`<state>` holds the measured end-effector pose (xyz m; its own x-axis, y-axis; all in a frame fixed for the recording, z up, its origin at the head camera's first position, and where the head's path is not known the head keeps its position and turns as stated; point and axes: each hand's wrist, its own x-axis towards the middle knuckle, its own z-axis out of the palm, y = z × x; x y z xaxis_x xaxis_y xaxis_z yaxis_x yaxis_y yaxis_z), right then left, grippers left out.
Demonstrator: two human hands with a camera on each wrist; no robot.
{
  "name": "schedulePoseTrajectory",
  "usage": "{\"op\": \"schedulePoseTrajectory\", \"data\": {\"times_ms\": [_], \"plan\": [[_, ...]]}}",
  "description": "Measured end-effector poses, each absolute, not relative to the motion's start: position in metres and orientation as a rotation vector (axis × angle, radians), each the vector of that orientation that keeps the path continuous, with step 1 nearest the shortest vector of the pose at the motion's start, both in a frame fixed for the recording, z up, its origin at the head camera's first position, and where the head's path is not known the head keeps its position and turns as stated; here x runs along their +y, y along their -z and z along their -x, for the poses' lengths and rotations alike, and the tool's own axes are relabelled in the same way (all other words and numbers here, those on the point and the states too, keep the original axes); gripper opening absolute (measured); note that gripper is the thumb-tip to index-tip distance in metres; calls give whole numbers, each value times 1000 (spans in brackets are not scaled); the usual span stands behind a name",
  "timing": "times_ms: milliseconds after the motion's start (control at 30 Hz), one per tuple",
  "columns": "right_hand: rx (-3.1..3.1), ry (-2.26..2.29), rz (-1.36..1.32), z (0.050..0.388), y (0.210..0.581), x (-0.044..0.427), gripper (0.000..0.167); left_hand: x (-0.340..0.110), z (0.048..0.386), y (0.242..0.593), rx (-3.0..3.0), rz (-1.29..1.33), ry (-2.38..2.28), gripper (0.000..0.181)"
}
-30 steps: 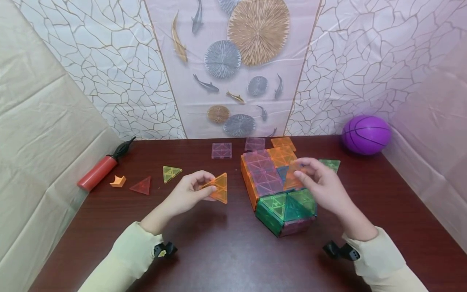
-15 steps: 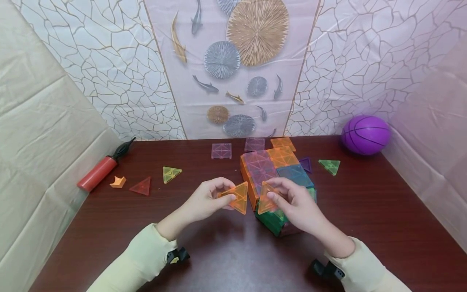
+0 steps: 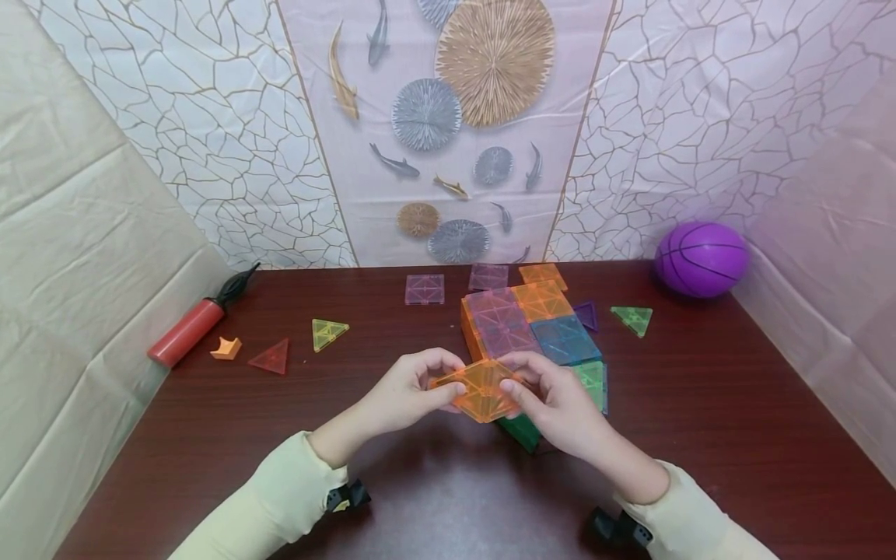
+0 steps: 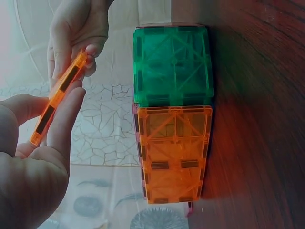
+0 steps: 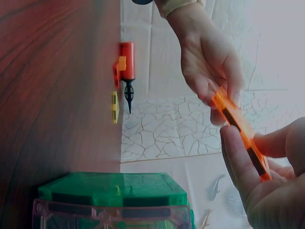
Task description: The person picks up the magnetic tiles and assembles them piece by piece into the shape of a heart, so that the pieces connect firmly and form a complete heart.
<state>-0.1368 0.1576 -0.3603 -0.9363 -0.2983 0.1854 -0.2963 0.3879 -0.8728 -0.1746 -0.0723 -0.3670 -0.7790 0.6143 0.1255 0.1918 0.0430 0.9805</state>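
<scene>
Two clear orange triangular magnetic tiles (image 3: 476, 403) meet edge to edge in a diamond shape, held above the table. My left hand (image 3: 406, 395) pinches the left tile between thumb and fingers. The right tile is pinched the same way by my right hand (image 3: 563, 404). In the left wrist view the joined tiles (image 4: 58, 98) appear nearly edge-on, with dark magnets along the rim. Just behind the hands stands a box-like structure of magnetic tiles (image 3: 500, 320), with purple, orange, blue and green tiles. My right hand hides part of its front in the head view.
Purple square tiles (image 3: 425, 289) and an orange tile (image 3: 544, 275) lie behind the structure. A purple triangle (image 3: 586, 315) and a green triangle (image 3: 633, 319) are to its right. Leftward lie yellow (image 3: 328, 334) and red (image 3: 273, 358) triangles, an orange piece (image 3: 226, 348) and a red pump (image 3: 189, 330). A purple ball (image 3: 703, 260) sits back right.
My right hand has moved left and towards me from over the structure, carrying its orange triangle. My left hand has moved right. The two triangles, apart before, now touch.
</scene>
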Motion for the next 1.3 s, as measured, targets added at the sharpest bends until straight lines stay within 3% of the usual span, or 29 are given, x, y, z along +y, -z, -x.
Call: {"op": "schedulePoseTrajectory", "data": {"times_ms": [367, 800, 1000, 1300], "plan": [[2475, 1653, 562, 137, 364, 157, 31, -71, 174, 369, 2075, -910, -1719, 19], [2446, 1665, 574, 137, 368, 155, 24, -80, 180, 372, 2112, -985, -1682, 18], [2504, 1632, 525, 136, 368, 159, 24, -118, 188, 372, 2312, -844, -1675, 27], [2552, 1639, 511, 135, 368, 167, 22, -209, 213, 383, 2580, -528, -1718, 34]]}}
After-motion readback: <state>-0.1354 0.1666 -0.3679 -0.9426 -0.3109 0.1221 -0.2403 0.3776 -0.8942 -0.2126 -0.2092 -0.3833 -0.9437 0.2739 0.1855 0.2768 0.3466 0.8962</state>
